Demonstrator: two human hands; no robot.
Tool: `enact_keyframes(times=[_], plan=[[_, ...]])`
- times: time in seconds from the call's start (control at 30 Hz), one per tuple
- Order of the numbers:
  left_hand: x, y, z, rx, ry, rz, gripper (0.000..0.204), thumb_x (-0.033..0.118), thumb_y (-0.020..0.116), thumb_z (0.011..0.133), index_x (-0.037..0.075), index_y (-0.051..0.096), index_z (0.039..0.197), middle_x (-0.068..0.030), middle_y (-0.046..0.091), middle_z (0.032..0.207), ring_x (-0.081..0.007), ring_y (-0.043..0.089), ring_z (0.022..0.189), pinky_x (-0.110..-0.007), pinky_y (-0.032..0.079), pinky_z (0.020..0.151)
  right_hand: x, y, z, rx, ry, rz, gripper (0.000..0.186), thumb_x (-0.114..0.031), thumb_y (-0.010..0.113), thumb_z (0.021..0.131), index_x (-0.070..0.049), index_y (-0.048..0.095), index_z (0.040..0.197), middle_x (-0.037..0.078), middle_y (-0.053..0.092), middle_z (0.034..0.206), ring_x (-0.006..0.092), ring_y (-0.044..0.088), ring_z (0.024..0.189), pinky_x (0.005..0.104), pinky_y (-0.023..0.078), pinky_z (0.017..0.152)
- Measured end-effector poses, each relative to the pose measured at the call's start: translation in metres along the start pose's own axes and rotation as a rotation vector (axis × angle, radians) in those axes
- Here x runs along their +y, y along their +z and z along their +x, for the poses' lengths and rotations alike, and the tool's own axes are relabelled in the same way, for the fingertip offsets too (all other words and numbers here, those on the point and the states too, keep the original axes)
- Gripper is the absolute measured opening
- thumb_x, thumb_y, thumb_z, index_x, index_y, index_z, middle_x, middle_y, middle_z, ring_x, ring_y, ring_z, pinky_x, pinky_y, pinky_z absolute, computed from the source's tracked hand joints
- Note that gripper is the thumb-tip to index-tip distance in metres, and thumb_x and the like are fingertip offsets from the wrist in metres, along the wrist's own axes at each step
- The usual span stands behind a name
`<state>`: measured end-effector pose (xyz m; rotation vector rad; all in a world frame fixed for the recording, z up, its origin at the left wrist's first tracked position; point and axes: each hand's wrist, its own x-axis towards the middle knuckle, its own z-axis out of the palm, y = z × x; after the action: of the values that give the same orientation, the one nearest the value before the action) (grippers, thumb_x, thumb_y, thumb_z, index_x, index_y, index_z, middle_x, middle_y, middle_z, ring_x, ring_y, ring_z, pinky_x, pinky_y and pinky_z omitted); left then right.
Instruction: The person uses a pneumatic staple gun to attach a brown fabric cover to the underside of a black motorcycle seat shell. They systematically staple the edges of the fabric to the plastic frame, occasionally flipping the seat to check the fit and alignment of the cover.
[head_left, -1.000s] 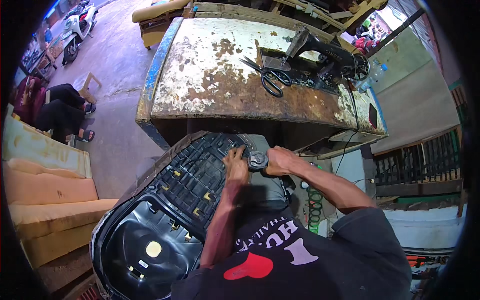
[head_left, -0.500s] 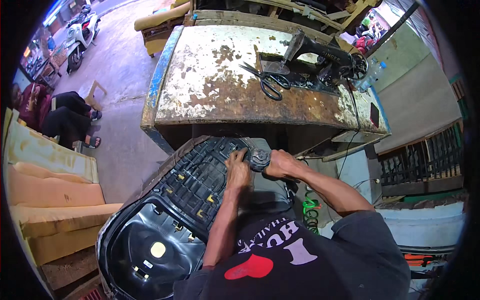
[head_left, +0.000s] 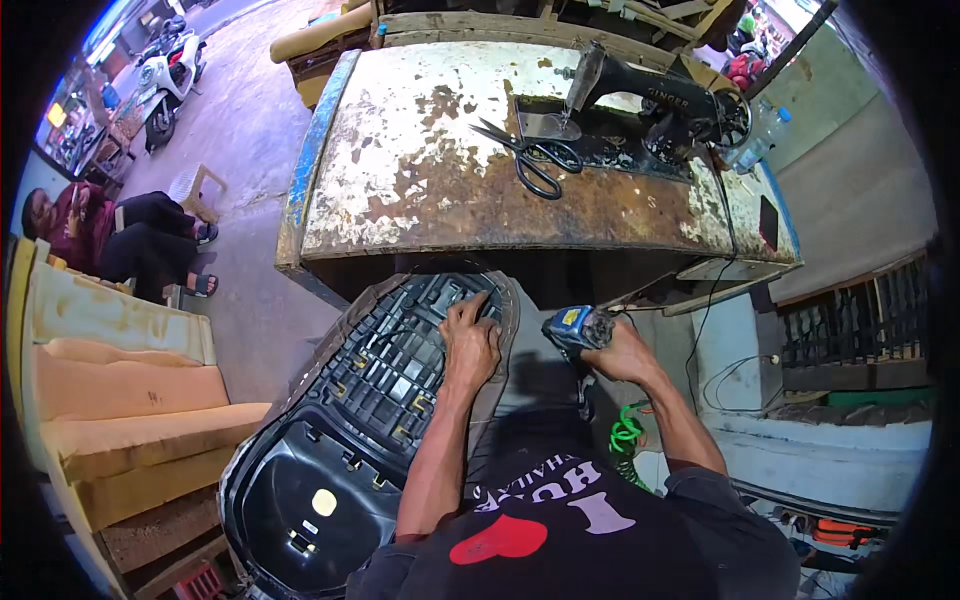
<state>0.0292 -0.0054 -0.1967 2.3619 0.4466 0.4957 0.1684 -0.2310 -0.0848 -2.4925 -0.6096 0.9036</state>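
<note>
A black motorcycle seat [head_left: 330, 420] lies with its ribbed plastic underside up, slanting from the lower left to the table's front edge. Dark cover material [head_left: 508, 330] is folded round its rim. My left hand [head_left: 470, 350] rests on the far right part of the underside, fingers apart and stretched toward the rim. To the right, my right hand [head_left: 625, 355] is closed round the handle of a blue and black staple gun [head_left: 580, 328]. The staple gun stands off the seat's rim, its nose turned left. My palm hides most of its handle.
Ahead is a worn table [head_left: 400, 180] carrying a black sewing machine [head_left: 650, 100], scissors [head_left: 535, 158] and a phone [head_left: 768, 222]. A green coiled hose [head_left: 627, 440] hangs at my right. Foam-padded furniture [head_left: 130, 390] stands left; a person [head_left: 130, 235] sits beyond it.
My right hand has drawn the staple gun away from the seat's rim, to the right and slightly nearer me. My left hand stays on the seat, its fingers now more spread.
</note>
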Motion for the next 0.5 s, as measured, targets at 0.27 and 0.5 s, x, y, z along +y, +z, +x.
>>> enact_keyframes(times=[0.27,0.5], plan=[[0.003,0.001,0.003,0.005,0.002,0.037,0.015,0.011,0.076,0.083,0.000,0.079,0.093,-0.0130,0.059,0.146,-0.0364,0.049,0.131,-0.055,0.038,0.105,-0.057,-0.116,-0.036,0.402,-0.299,-0.038,0.033,-0.009,0.076,0.076,0.004,0.073,0.107,0.028,0.073,0.091,0.0431,0.074,0.094,0.0437,0.057,0.081],[0.015,-0.024,-0.011,-0.058,-0.068,-0.073,0.020,0.009,0.072,0.088,-0.002,0.074,0.105,-0.0254,0.052,0.150,-0.0468,0.050,0.134,-0.052,0.039,0.115,-0.052,-0.153,0.024,0.689,-0.225,-0.456,0.044,-0.007,0.065,0.077,0.002,0.070,0.120,0.035,0.069,0.090,0.0518,0.068,0.089,0.0587,0.054,0.083]])
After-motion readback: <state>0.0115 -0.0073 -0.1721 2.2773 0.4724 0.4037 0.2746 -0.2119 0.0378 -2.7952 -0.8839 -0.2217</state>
